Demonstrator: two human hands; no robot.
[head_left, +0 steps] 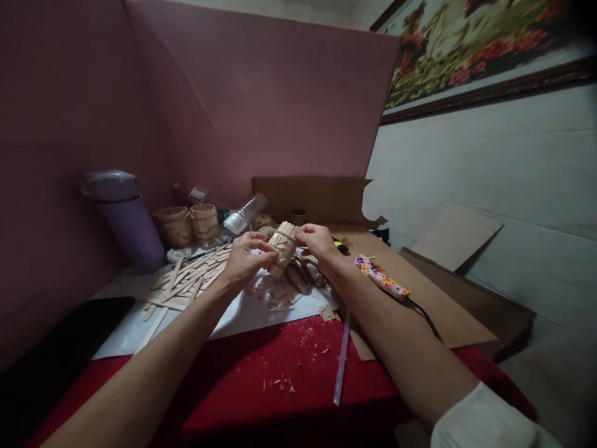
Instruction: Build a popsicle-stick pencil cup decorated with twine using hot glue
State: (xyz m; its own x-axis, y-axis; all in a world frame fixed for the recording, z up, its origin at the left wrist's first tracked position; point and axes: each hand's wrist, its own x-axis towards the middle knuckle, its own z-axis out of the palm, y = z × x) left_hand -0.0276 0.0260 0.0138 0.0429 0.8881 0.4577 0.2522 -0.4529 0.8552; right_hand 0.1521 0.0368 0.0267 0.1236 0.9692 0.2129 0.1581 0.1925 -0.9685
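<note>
A small cup-like piece built of pale craft sticks [282, 246] is held up over the table, tilted. A thin strand of twine [288, 236] runs across its upper part. My left hand [247, 255] grips the piece from the left between thumb and fingers. On the right, my right hand [316, 241] is closed at the upper edge, fingertips pinching the end of the twine. Just below lie scissors [301, 274] with brownish handles, partly hidden by the piece. Many loose craft sticks [191, 280] are spread on white paper [233, 322] beside my left wrist.
A purple tumbler [128, 224], two stick-covered cups [204, 223] and a clear plastic bottle [245, 213] stand or lie behind. A flower-patterned glue gun [380, 277] rests on cardboard [424, 305] at right. A glue stick [342, 361] and wood scraps lie on red cloth [233, 386].
</note>
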